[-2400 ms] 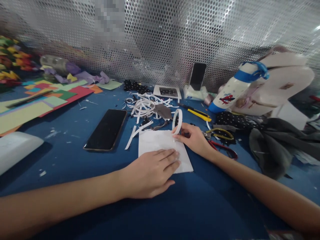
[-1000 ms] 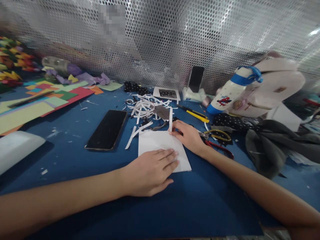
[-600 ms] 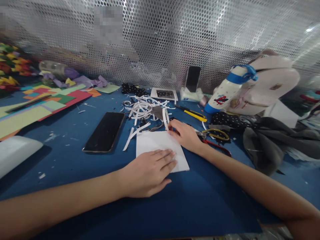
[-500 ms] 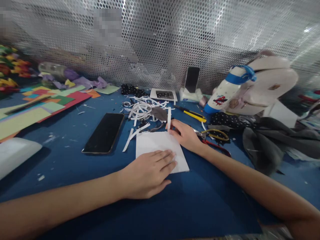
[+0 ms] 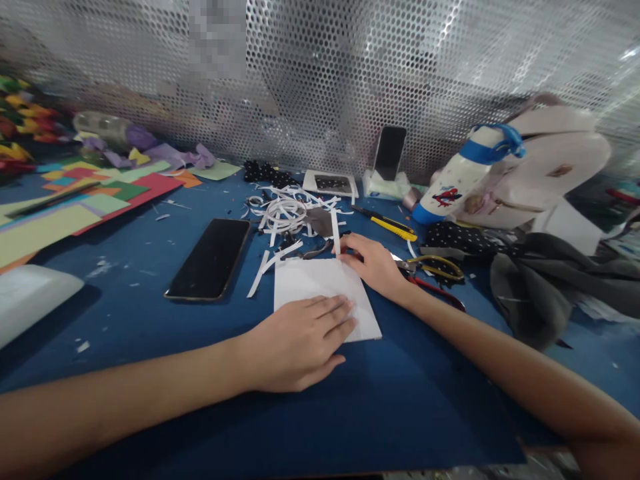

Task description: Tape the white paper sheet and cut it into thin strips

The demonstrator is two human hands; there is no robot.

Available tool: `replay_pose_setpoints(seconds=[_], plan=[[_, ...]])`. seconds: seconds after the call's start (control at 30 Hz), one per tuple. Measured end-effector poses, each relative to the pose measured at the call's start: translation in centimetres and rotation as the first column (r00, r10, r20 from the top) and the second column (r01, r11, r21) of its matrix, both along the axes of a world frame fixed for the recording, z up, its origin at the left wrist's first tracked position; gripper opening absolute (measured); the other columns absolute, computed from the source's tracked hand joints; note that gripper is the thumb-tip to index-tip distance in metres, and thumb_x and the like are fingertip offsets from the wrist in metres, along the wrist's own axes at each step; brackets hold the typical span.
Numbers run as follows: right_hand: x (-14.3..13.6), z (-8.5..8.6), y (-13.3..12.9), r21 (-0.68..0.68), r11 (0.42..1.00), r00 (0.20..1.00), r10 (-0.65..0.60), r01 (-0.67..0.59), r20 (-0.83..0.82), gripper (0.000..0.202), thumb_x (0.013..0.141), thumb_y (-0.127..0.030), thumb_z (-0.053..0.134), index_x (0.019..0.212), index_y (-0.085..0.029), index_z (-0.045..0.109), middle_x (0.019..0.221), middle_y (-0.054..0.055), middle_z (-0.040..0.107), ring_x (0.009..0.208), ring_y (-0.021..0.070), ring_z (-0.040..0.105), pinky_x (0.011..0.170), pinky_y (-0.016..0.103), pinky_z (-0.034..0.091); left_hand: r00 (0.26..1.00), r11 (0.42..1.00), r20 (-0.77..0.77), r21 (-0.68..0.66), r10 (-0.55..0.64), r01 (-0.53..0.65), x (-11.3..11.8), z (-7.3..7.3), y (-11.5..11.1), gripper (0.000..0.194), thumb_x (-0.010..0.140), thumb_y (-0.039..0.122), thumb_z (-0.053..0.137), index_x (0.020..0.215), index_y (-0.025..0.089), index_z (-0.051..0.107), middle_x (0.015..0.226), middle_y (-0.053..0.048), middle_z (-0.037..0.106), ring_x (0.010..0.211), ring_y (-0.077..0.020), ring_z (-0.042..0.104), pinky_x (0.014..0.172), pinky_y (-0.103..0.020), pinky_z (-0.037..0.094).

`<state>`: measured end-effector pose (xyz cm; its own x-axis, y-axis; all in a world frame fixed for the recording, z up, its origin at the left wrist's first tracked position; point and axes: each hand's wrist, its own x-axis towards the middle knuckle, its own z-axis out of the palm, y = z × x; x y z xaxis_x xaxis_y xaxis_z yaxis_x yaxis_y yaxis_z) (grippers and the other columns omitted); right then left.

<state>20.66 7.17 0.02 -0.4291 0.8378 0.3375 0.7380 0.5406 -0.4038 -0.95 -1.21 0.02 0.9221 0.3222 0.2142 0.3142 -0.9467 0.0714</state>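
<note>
A white square sheet (image 5: 305,278) lies on the blue table in front of me. My left hand (image 5: 303,343) rests flat on its lower part, fingers stretched to the right and holding nothing. At the sheet's top right corner, my right hand (image 5: 373,263) pinches the lower end of a narrow white strip (image 5: 335,230), which points away from me. Behind the sheet is a tangled heap of white strips (image 5: 283,212) with a grey scrap beside it. Scissors with yellow handles (image 5: 440,265) lie just right of my right hand.
A black phone (image 5: 209,259) lies left of the sheet, coloured papers (image 5: 55,223) farther left. Behind are a yellow cutter (image 5: 393,227), a propped phone (image 5: 390,153) and a leaning bottle (image 5: 460,177). Dark cloth (image 5: 525,293) and a pale bag (image 5: 560,160) are on the right.
The view has shifted slightly, so the objects sit a little differently in the picture. The white strip leans slightly more to the left; both hands stay in nearly the same places.
</note>
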Motion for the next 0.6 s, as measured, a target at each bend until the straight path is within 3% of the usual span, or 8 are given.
replay_pose_setpoints(seconds=[0.23, 0.4, 0.5, 0.6], plan=[[-0.1, -0.1, 0.1, -0.017, 1.000, 1.000, -0.016, 0.016, 0.005, 0.008, 0.090, -0.016, 0.059, 0.090, -0.023, 0.062, 0.094, 0.000, 0.067, 0.078, 0.0183, 0.060, 0.063, 0.027, 0.035, 1.000, 1.000, -0.008, 0.003, -0.006, 0.006, 0.2, -0.1, 0.2, 0.049, 0.101, 0.034, 0.041, 0.138, 0.004, 0.051, 0.145, -0.020, 0.047, 0.133, -0.0349, 0.048, 0.110, -0.049, 0.042], [0.2, -0.2, -0.3, -0.044, 0.999, 0.999, 0.015, -0.017, -0.048, 0.009, 0.091, -0.015, 0.058, 0.095, -0.022, 0.062, 0.094, 0.001, 0.069, 0.080, 0.0184, 0.063, 0.068, 0.028, 0.041, 0.997, 0.998, 0.042, -0.002, -0.062, 0.063, -0.2, 0.3, 0.0, 0.046, 0.101, 0.035, 0.044, 0.133, 0.004, 0.054, 0.141, -0.022, 0.052, 0.129, -0.0366, 0.052, 0.106, -0.050, 0.045], [0.5, 0.0, -1.2, -0.089, 0.993, 0.994, 0.073, -0.080, -0.085, 0.010, 0.093, -0.017, 0.057, 0.100, -0.022, 0.061, 0.091, 0.000, 0.070, 0.079, 0.0166, 0.065, 0.070, 0.026, 0.046, 0.977, 0.984, 0.177, -0.108, -0.122, 0.142, -0.6, 0.8, -0.1, 0.036, 0.100, 0.034, 0.046, 0.123, 0.011, 0.061, 0.125, -0.013, 0.066, 0.116, -0.0292, 0.062, 0.099, -0.041, 0.051], [0.7, 0.5, -2.5, -0.116, 0.982, 0.986, 0.135, -0.146, -0.097, 0.009, 0.093, -0.017, 0.057, 0.099, -0.022, 0.061, 0.093, 0.000, 0.069, 0.077, 0.0153, 0.065, 0.068, 0.025, 0.049, 0.958, 0.953, 0.284, -0.299, 0.048, 0.040, -0.9, 1.2, 0.3, 0.023, 0.099, 0.028, 0.046, 0.110, 0.020, 0.065, 0.107, -0.004, 0.068, 0.094, -0.0193, 0.068, 0.082, -0.031, 0.055]])
